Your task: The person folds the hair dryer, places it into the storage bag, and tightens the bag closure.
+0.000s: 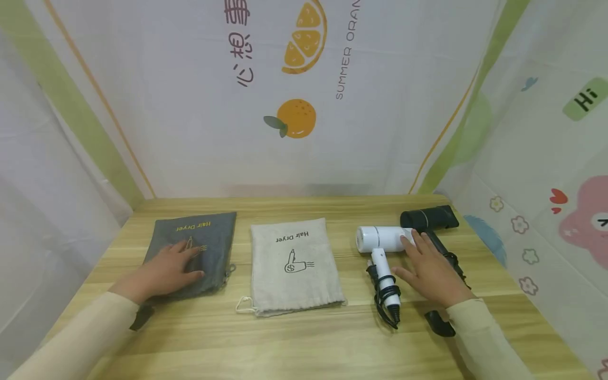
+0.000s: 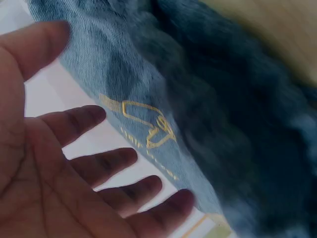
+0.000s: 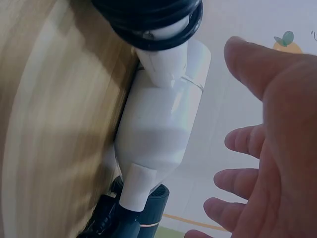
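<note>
While the left hand spreads empty fingers over the grey bag, eight o'clock in the head view, the right hand splays its own, white dryer at its ten o'clock; contact is hard to tell. That hand partly hides the black dryer at twelve o'clock. Two dryers, two bags, the pale bag at six

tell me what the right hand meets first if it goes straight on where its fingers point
Likely the white hair dryer; from the head view, whether the right hand touches it is unclear.
</note>
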A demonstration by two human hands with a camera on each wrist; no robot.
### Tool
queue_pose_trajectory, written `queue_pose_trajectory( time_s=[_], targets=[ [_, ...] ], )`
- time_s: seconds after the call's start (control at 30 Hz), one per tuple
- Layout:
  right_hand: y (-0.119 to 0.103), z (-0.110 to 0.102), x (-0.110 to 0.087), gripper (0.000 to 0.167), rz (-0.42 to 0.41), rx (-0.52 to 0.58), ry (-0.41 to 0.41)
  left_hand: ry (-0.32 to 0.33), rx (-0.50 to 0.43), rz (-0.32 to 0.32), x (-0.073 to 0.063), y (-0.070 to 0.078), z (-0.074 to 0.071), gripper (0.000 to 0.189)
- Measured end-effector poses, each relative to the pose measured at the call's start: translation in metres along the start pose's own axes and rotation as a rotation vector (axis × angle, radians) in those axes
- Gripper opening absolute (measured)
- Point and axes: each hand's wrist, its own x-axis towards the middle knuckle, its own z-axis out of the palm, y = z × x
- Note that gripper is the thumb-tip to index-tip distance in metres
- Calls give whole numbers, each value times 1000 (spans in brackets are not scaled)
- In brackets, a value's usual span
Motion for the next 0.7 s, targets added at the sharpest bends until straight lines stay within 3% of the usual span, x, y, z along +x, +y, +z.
queue_pose_trajectory(
  time_s=[0.13, 0.23, 0.7],
  targets=[
    [-1, 1, 0, 80, -9, 0, -2, -108, 4, -48, 7, 2, 4, 70],
    [-1, 3, 0, 80, -16, 3, -2, -154, 9, -81, 9, 4, 6, 72],
    [-10, 1, -1, 75, -56, -20, 51, -146, -17, -110, 13, 6, 3, 76]
  ],
)
